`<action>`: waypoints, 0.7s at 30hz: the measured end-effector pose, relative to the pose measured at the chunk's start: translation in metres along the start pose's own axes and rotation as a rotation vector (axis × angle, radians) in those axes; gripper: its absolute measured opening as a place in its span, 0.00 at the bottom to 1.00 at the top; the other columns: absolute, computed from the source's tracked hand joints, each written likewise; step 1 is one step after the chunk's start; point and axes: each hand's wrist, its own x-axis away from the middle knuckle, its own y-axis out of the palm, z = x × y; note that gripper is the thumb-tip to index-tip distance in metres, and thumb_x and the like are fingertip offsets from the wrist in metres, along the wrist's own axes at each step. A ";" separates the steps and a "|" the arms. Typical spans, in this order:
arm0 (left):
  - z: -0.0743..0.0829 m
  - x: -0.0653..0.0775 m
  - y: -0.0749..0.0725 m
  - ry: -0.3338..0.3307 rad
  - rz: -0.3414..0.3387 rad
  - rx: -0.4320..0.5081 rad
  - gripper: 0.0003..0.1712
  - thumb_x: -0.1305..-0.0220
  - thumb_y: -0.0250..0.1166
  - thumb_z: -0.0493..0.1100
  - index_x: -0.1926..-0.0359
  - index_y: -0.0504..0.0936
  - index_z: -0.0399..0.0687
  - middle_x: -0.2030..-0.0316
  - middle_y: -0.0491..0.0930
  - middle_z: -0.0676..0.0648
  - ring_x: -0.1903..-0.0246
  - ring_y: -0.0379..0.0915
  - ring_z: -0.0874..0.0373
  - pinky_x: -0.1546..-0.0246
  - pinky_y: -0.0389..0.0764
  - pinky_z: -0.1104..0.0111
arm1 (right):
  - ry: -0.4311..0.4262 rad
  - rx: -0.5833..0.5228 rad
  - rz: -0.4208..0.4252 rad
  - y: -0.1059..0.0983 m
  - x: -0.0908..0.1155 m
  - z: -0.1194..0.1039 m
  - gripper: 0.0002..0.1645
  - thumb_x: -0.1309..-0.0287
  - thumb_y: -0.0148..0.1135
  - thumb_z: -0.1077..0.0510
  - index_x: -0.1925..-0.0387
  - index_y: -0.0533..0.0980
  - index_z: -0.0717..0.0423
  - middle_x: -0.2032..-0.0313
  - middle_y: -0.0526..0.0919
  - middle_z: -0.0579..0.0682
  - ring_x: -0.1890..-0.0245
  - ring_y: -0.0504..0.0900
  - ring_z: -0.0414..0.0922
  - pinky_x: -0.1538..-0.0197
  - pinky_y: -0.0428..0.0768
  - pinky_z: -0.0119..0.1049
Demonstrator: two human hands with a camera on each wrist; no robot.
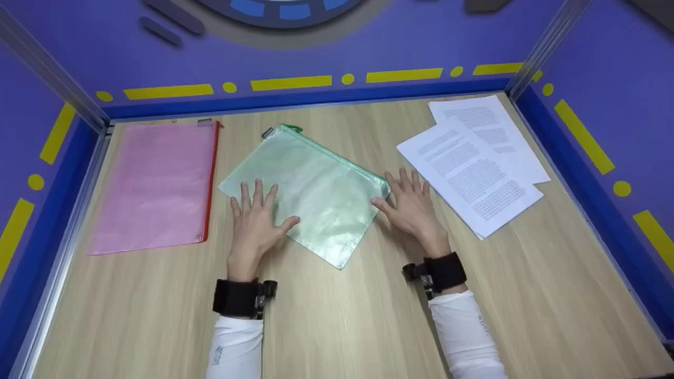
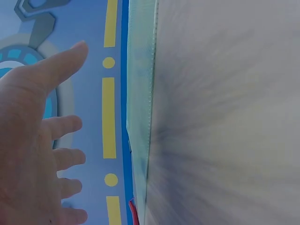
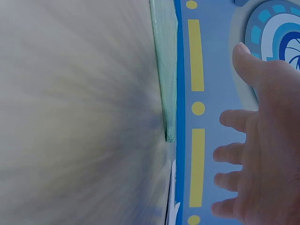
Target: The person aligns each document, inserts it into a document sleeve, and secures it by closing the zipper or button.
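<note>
A translucent green zipper pouch point(image 1: 321, 195) lies turned at an angle on the table, its zipper edge facing the back right. My left hand point(image 1: 255, 223), fingers spread, overlaps the pouch's lower left side in the head view. Over by the right corner is my right hand point(image 1: 413, 208), palm down with fingers extended. Both wrist views show the hands raised above the tabletop: the left hand point(image 2: 37, 136) and the right hand point(image 3: 258, 145) have nothing in their grasp. The pouch appears edge-on in the left wrist view point(image 2: 140, 93).
To the left lies a pink zipper pouch point(image 1: 152, 189) with a red zipper. Two overlapping stacks of printed paper point(image 1: 474, 173) rest at the right, close to the right hand. Blue-purple panels point(image 1: 295, 63) wall the table point(image 1: 347, 326) at the back and sides.
</note>
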 end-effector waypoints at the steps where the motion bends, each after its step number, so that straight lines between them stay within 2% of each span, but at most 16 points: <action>1: 0.000 -0.001 0.000 0.003 -0.006 0.001 0.54 0.41 0.60 0.73 0.23 0.54 0.50 0.22 0.42 0.34 0.22 0.27 0.32 0.28 0.35 0.31 | 0.001 -0.001 -0.004 0.000 0.000 0.000 0.51 0.35 0.46 0.26 0.22 0.51 0.50 0.22 0.44 0.65 0.22 0.37 0.67 0.25 0.38 0.68; 8: -0.003 -0.014 -0.006 0.019 -0.068 -0.007 0.53 0.38 0.57 0.72 0.22 0.52 0.52 0.22 0.41 0.34 0.22 0.29 0.32 0.27 0.37 0.33 | -0.014 -0.003 -0.066 0.004 0.000 -0.007 0.52 0.35 0.46 0.26 0.22 0.50 0.52 0.22 0.44 0.65 0.21 0.39 0.63 0.22 0.42 0.63; 16: -0.009 -0.037 -0.020 0.024 -0.145 0.021 0.49 0.34 0.57 0.67 0.22 0.53 0.49 0.22 0.43 0.32 0.23 0.33 0.31 0.27 0.41 0.33 | -0.082 0.021 -0.063 0.008 -0.003 -0.022 0.49 0.36 0.52 0.30 0.24 0.56 0.52 0.24 0.52 0.68 0.23 0.49 0.65 0.25 0.57 0.62; 21: -0.015 -0.052 -0.019 0.021 -0.195 0.005 0.47 0.32 0.57 0.64 0.22 0.52 0.47 0.23 0.43 0.30 0.23 0.32 0.30 0.27 0.41 0.33 | -0.097 0.018 -0.086 0.013 -0.001 -0.027 0.47 0.35 0.56 0.33 0.24 0.57 0.52 0.25 0.51 0.69 0.23 0.47 0.67 0.29 0.64 0.62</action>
